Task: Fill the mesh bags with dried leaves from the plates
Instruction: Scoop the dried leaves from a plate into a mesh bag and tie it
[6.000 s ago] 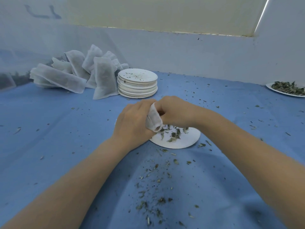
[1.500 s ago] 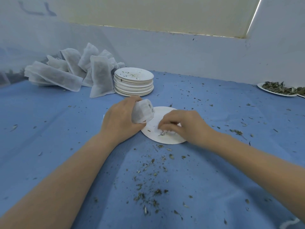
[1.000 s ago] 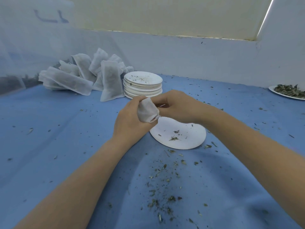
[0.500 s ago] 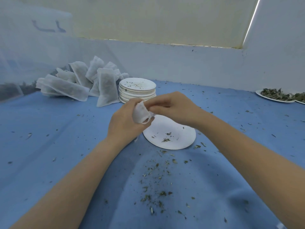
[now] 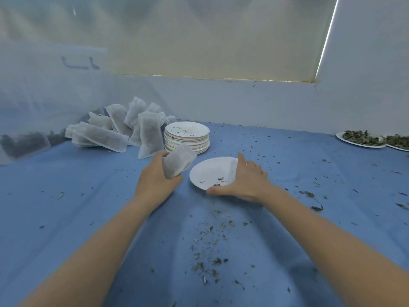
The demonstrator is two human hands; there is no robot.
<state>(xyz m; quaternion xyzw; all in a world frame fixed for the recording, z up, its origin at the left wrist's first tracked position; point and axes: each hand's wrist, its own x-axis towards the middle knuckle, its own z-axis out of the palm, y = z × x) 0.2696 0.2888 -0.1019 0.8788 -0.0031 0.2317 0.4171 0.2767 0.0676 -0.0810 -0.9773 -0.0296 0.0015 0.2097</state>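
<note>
A: Hands?

B: Left hand (image 5: 155, 180) grips a mesh bag (image 5: 178, 161), fingers curled round its lower part. The bag sticks up and leans right, just left of the near plate (image 5: 210, 171). Dark content shows faintly through the mesh.

A: Right?

B: Right hand (image 5: 243, 180) lies over the right edge of that plate, fingers fairly straight and pointing far, thumb along the near rim. It's touching the plate; can't tell if it has any real grip on it.

A: What's on the plate?

B: Only a few dried leaf bits (image 5: 218, 181) near the thumb. The rest is bare white.

A: The rest of the table?

B: Blue cloth (image 5: 66, 207) over everything, with loose crumbs (image 5: 210, 251) scattered on it, thickest near the camera between the forearms. Stack of plates (image 5: 187, 138) far of the bag, flecks on the top one. Pile of filled bags (image 5: 124, 129) just left of the stack, a couple leaning on it. Far right, two more plates heaped with leaves (image 5: 360, 138), partly cut off by the frame edge.

A: Surroundings?

B: Sheer netting (image 5: 44, 96) hangs on the left and a pale wall (image 5: 243, 103) runs along the far side.
</note>
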